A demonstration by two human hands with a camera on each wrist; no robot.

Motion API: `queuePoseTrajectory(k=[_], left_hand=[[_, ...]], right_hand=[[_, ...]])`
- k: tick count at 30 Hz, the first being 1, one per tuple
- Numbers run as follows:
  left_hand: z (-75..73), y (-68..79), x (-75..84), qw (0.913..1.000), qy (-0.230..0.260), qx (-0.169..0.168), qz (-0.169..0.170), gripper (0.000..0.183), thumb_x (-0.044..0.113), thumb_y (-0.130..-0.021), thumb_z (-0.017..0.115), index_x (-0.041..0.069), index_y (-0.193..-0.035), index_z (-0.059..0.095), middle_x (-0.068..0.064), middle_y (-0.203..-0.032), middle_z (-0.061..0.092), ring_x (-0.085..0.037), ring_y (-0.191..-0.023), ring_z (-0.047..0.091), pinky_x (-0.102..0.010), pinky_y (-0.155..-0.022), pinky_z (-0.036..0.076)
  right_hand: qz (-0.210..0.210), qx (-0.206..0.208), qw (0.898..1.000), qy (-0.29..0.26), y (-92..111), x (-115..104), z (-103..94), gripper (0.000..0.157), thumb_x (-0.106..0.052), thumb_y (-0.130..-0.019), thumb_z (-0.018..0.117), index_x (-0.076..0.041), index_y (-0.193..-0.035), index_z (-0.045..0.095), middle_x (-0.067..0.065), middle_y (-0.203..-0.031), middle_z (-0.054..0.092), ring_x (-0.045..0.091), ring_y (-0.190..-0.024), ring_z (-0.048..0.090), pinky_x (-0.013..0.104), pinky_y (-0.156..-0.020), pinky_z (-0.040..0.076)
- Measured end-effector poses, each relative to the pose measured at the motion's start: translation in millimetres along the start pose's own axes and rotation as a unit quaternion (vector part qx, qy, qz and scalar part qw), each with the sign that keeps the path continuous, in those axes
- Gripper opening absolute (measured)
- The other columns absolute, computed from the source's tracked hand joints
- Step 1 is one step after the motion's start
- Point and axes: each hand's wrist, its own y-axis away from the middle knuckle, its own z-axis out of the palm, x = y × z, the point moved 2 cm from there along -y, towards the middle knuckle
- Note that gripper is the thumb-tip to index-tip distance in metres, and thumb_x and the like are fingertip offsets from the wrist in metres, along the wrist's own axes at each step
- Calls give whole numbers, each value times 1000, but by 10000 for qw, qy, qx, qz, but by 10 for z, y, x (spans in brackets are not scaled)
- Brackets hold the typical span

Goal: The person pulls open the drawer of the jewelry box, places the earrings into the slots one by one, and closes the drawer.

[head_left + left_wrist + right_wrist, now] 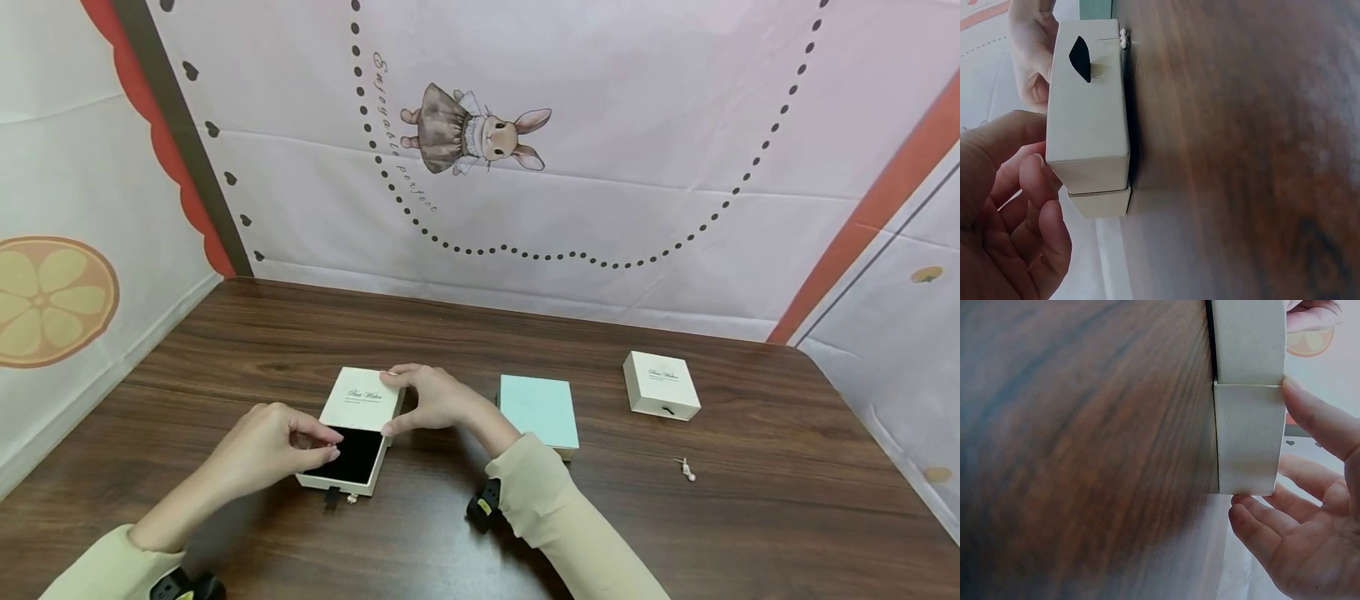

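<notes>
A white drawer-style jewelry box (363, 398) lies on the table with its black-lined drawer (352, 454) pulled out toward me. My right hand (435, 398) holds the box's sleeve (1250, 437), thumb by the seam with the drawer and fingers at the far end. Over the drawer is my left hand (273, 446), thumb and index finger close together. Whether something small sits between those fingertips is too fine to tell; in the left wrist view the box hides them. A small shiny earring (352, 498) lies on the table beside the drawer's black pull tab (1080, 59).
Right of my right hand stands a box with a light blue top (538, 410). Farther right are another white box (662, 385) and a dangling earring (686, 469) on the wooden table (787, 467). Printed cloth (637, 167) hangs behind the table.
</notes>
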Motion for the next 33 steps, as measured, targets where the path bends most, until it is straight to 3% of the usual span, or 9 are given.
queuePoseTrajectory(k=[9, 29, 33], left_hand=[[29, -15, -20, 9999, -130, -23, 105, 13, 28, -71, 75, 24, -83, 74, 15, -49, 49, 3, -41, 27, -19, -40, 27], [24, -8, 13, 9981, -524, 121, 315, 10, 24, -70, 75, 25, -79, 74, 16, -45, 43, 3, -40, 25, -18, -40, 25], [25, -11, 21, 9973, -618, 126, 384, 9, 25, -69, 76, 26, -78, 74, 16, -52, 52, 2, -43, 27, -19, -42, 25]], right_hand=[[61, -32, 9999, -76, 9, 8, 1, 76, -36, -75, 72, -18, -139, 36, 1, -146, 32, 22, -134, 29, 36, -107, 29], [-103, 25, 9999, -91, -6, 16, -4, 75, -33, -74, 74, -14, -137, 38, 3, -145, 35, 20, -133, 31, 33, -106, 30], [-138, 63, 9998, -95, -14, 14, -7, 74, -32, -73, 74, -13, -137, 40, 3, -144, 36, 19, -133, 32, 32, -106, 30]])
